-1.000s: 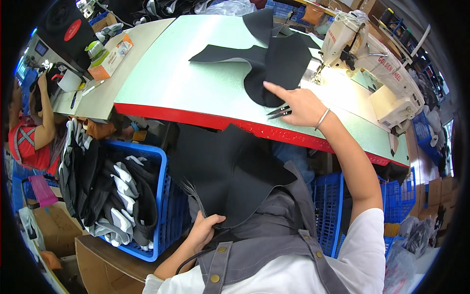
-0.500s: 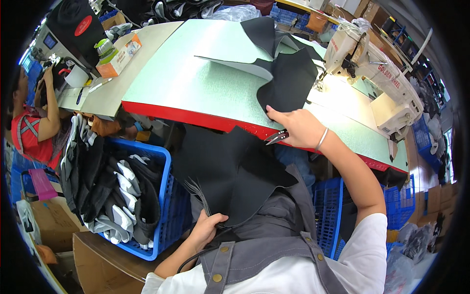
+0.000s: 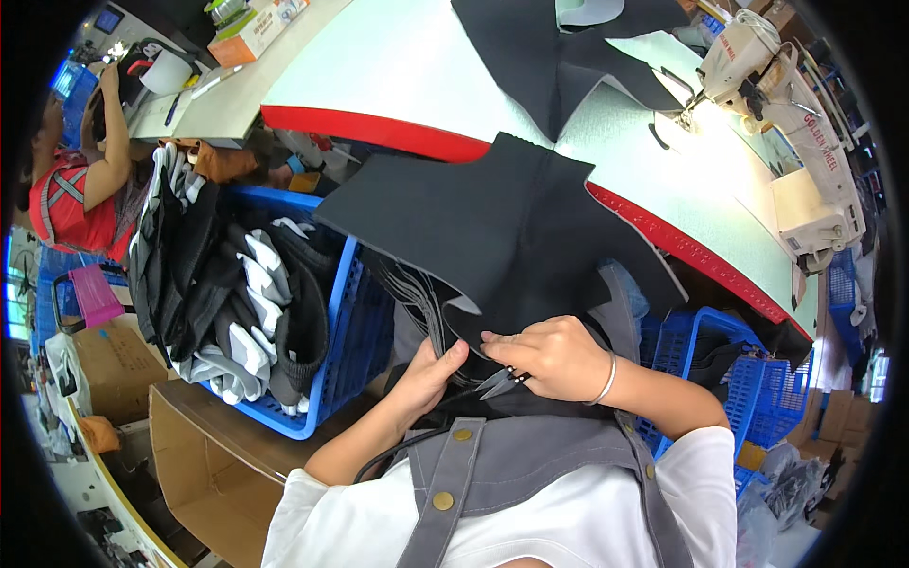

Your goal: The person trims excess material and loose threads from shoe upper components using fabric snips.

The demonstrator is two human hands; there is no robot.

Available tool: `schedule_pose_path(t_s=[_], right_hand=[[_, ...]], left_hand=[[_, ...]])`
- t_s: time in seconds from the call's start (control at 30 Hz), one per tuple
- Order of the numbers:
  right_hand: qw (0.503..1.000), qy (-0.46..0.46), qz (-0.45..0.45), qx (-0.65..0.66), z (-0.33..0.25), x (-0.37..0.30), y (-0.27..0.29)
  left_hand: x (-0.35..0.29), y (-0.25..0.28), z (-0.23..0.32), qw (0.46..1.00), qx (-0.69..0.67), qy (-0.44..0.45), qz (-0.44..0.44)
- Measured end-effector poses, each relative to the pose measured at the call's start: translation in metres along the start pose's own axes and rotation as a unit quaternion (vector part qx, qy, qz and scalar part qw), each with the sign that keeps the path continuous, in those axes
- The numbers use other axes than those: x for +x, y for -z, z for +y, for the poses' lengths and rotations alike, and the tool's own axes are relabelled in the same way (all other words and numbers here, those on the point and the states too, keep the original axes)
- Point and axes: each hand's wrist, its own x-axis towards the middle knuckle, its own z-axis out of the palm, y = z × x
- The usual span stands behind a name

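From afar I see a broad, matte black fabric panel [image 3: 525, 227], angular at its far edge, draped over layered pieces [image 3: 417, 295] whose edges fan out; small snips [image 3: 494, 383], held near its close edge, point metal blades left.

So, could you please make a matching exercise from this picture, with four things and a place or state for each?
1. Snips
2. Left hand
3. Sewing machine
4. Left basket

A. holding black sheets
B. heaped with black and white pieces
C. in the right hand
D. on the right part of the table

Pairs: 1-C; 2-A; 3-D; 4-B
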Motion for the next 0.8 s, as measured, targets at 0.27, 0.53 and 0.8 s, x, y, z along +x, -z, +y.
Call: schedule_pose_path(t_s=[0.27,0.53,0.8], right_hand=[[0.921,-0.165,-0.020,0.352,0.015,-0.015,-0.005],[0.995,-0.092,-0.028,0.001,0.018,-0.003,0.032],[0.995,-0.008,-0.100,0.012,0.015,0.007,0.029]], left_hand=[[0.007,-0.007,0.003,0.993,0.079,0.026,0.085],[0.008,-0.013,0.005,0.994,0.060,0.004,0.095],[0.008,-0.010,0.004,0.994,0.059,0.019,0.092]])
